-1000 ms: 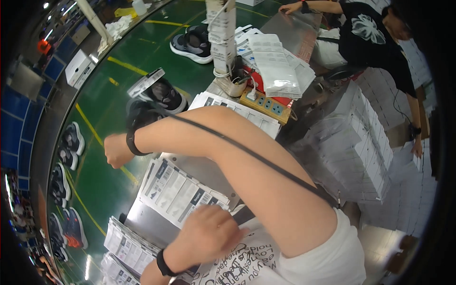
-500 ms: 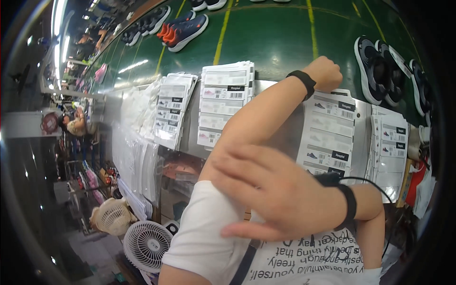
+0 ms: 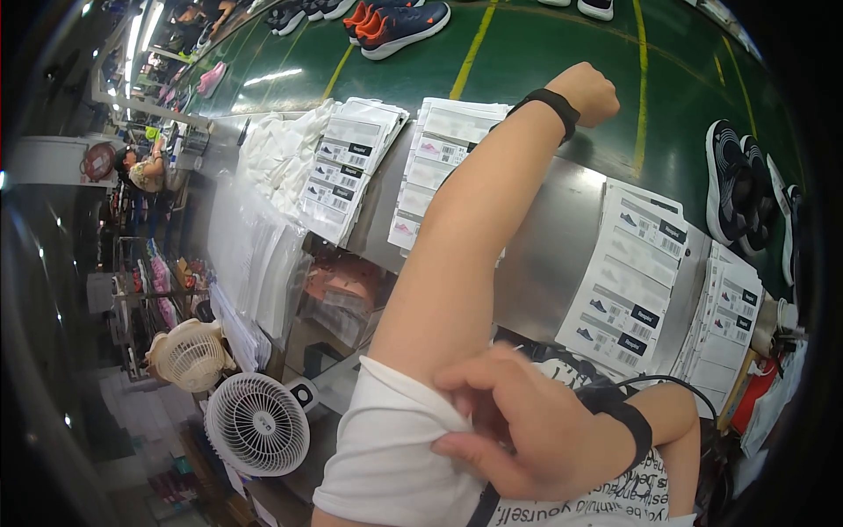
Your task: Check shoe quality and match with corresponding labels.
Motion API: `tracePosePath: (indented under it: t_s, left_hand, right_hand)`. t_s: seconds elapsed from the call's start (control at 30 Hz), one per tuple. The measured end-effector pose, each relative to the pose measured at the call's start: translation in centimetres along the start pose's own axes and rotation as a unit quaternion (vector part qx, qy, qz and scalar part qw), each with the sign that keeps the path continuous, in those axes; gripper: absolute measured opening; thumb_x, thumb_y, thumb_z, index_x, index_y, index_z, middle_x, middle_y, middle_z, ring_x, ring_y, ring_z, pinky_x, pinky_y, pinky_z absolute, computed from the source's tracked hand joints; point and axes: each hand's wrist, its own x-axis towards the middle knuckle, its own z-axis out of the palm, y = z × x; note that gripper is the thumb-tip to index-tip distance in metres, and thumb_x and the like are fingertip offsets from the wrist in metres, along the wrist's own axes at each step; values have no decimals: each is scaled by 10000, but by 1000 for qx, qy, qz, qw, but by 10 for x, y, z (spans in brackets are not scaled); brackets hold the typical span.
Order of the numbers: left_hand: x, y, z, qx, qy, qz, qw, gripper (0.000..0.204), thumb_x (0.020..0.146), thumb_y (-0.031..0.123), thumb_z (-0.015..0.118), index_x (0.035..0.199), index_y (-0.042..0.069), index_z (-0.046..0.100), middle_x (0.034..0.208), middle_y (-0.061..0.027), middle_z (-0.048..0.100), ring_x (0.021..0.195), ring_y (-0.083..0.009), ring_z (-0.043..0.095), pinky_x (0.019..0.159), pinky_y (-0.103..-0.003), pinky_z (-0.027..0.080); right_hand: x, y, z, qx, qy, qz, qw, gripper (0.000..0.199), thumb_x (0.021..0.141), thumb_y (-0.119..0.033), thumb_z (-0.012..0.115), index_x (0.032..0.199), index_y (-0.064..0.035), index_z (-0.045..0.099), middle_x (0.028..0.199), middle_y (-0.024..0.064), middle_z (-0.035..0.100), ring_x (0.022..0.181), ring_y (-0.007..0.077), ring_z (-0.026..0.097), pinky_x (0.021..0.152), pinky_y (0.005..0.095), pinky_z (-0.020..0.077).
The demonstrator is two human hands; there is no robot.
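My left arm stretches forward over the bench, and my left hand is closed in a fist above the green surface, with nothing seen in it. A black band circles that wrist. My right hand is across my body at the upper left arm. Its bent fingers and thumb grip the hem of the white sleeve. The fingertips are slightly blurred. Below and around the left forearm lie stacks of printed label sheets with small shoe pictures: one stack partly behind the arm, another to its right.
A green conveyor belt with yellow lines carries several shoes, including a navy and orange pair and dark shoes at right. More label sheets and white paper lie left. A white fan stands lower left.
My right hand has gone from open, blurred fingers over the left arm to gripping the sleeve hem. The view has shifted; the left fist now hangs farther from the right label stack.
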Motion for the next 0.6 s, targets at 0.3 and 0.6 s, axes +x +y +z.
tracePosePath:
  t_s: [0.3,0.6]
  left_hand:
    - [-4,9,13,-83,-26,-59,995,204,814,150,541,742,79,719,843,-116,711,776,-306,694,683,-409,554]
    - [7,-35,9,-120,-67,-5,991,221,799,206,550,773,85,733,843,-114,709,791,-311,691,706,-417,560]
  right_hand:
    - [0,-14,1,98,-400,-197,890,289,798,-203,609,1030,-32,591,1163,161,532,1043,324,539,821,401,459]
    - [-25,-9,5,139,-230,-275,923,279,813,-240,583,905,18,635,1156,216,582,1248,395,492,1040,530,384]
